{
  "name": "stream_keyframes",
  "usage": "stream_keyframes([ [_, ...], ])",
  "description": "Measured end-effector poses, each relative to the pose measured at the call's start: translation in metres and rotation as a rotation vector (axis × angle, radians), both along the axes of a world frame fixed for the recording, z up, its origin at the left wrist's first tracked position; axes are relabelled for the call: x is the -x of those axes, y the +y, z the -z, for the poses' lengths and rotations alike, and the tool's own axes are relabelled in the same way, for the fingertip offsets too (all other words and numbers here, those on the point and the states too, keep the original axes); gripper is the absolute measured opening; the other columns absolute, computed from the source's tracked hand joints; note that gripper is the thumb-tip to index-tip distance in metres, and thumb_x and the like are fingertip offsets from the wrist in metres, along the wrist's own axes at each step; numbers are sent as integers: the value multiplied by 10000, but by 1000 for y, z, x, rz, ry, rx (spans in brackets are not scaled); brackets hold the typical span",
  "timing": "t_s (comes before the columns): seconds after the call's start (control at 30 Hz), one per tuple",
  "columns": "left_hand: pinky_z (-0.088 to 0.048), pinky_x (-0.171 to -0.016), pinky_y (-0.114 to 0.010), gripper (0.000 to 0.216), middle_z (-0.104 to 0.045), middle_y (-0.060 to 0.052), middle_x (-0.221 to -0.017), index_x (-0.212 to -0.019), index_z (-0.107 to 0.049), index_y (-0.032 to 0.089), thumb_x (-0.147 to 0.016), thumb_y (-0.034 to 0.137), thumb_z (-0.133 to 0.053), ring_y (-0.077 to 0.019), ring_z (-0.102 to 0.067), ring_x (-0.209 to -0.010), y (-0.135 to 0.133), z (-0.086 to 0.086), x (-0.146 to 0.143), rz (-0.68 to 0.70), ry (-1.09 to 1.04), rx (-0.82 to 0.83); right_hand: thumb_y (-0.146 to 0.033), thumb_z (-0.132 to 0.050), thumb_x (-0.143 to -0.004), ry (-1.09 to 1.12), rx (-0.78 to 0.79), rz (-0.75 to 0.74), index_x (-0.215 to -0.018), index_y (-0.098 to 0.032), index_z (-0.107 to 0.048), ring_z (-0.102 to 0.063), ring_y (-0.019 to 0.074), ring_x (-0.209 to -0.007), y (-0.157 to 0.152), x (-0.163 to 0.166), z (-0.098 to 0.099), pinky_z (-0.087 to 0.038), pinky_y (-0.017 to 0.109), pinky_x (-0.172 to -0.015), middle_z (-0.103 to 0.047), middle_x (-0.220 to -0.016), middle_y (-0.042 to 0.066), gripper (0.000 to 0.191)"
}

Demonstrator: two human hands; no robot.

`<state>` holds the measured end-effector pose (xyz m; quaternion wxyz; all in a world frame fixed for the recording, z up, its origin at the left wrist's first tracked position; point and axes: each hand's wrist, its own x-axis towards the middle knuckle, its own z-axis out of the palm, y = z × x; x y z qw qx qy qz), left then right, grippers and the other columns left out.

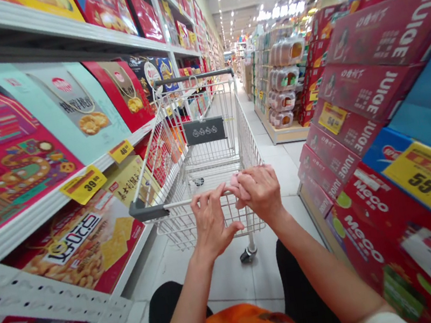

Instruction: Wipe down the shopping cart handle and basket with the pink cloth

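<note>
Supermarket aisle; left hand [211, 222] and right hand [259, 190] gripped shopping cart [206, 152] handle; pushing step; next needed steering between shelves.

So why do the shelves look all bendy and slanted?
Head view: the wide lens bows the shelves and boxes near the edges; the cart and both hands, left and right, are sharp in the middle; ceiling lights glare white far down the aisle.

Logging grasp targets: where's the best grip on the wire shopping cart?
Probably the horizontal handle bar at the near end of the wire shopping cart, approached from behind and above. It spans the cart's width at hand height; the left hand and right hand already rest there.
</note>
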<state>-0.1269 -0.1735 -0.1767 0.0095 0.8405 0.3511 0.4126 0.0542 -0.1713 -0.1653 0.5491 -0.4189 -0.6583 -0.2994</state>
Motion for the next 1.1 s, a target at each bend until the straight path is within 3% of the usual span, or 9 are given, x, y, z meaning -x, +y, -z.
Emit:
stream_keyframes([
  [0.17, -258, -1093, -486, 979, -673, -128, -1326, -1545, -368, 227, -856, 889, -157, -299, -561, -1183, -5, -4, -2, 61, 4, 11, -307, -669, -931, -41, 7, 105, -881, -232, -663, -637, 153, -814, 1, -10, 2, -445, 322, -841, -703, -848, 19, 90],
  [0.3, -262, -1081, -504, 1018, -649, -129, -1358, -1579, -304, 240, -835, 897, -77, -301, -558, -1191, -4, -1, -10, 84, -37, 19, -225, -677, -912, 113, -26, 125, -909, -233, -662, -638, 191, -882, 0, 7, 8, -448, 389, -958, -698, -876, 32, 18],
  [0.43, -287, -1073, -555, 1025, -623, -134, -1354, -1579, -326, 285, -823, 882, 26, -309, -567, -1183, -4, -8, -15, 95, -102, 74, -162, -624, -920, 62, -38, -83, -964, -235, -647, -633, 190, -885, -4, 31, 10, -477, 376, -889, -696, -930, 46, 88],
  [0.57, -311, -1147, -576, 767, -561, -123, -1449, -1497, -439, 335, -909, 816, -332, -336, -477, -1380, -22, -11, -15, 159, -267, 127, -166, -533, -940, 150, 68, -309, -1104, -239, -559, -640, 192, -939, -21, 52, 11, -522, 385, -896, -663, -973, 47, 181],
  [0.67, -437, -1126, -522, 725, -530, -110, -1482, -1460, -444, 357, -868, 764, -545, -332, -511, -1378, -48, 7, -17, 193, -584, 303, -188, -569, -884, 230, 173, -471, -1238, -235, -442, -630, 211, -1079, -44, 62, 14, -504, 471, -1033, -626, -1100, 73, 378],
  [0.8, -573, -971, -468, 645, -619, -99, -1374, -1408, -415, 360, -901, 750, -501, -287, -677, -1182, -80, 42, -21, 190, -994, 713, -177, -615, -758, -115, 541, -650, -1307, -188, -422, -516, 281, -1333, -66, 52, 11, -444, 531, -1120, -583, -1281, 152, 581],
  [0.9, -603, -837, -376, 614, -714, -63, -1112, -1305, -479, 285, -862, 674, -650, -232, -739, -965, -96, 62, -17, 39, -1270, 1014, -267, -695, -746, -292, 719, -795, -1309, -175, -463, -470, 290, -1406, -68, 28, -6, -471, 487, -1112, -589, -1341, 164, 615],
  [1.03, -558, -838, -268, 780, -733, -43, -1048, -1243, -526, 209, -664, 591, -883, -195, -730, -968, -110, 79, -12, -135, -1476, 1197, -248, -731, -813, 12, 340, -378, -862, -232, -600, -389, 300, -1476, -70, -1, -39, -358, 543, -1213, -449, -1555, 86, 141],
  [1.1, -546, -862, -265, 773, -740, -48, -1069, -1220, -554, 215, -641, 598, -894, -205, -722, -1022, -114, 85, -15, -148, -1529, 1245, -156, -709, -821, 60, 135, -133, -751, -233, -589, -253, 319, -1553, -77, -8, -50, -209, 626, -1272, -431, -1580, 4, 158],
])
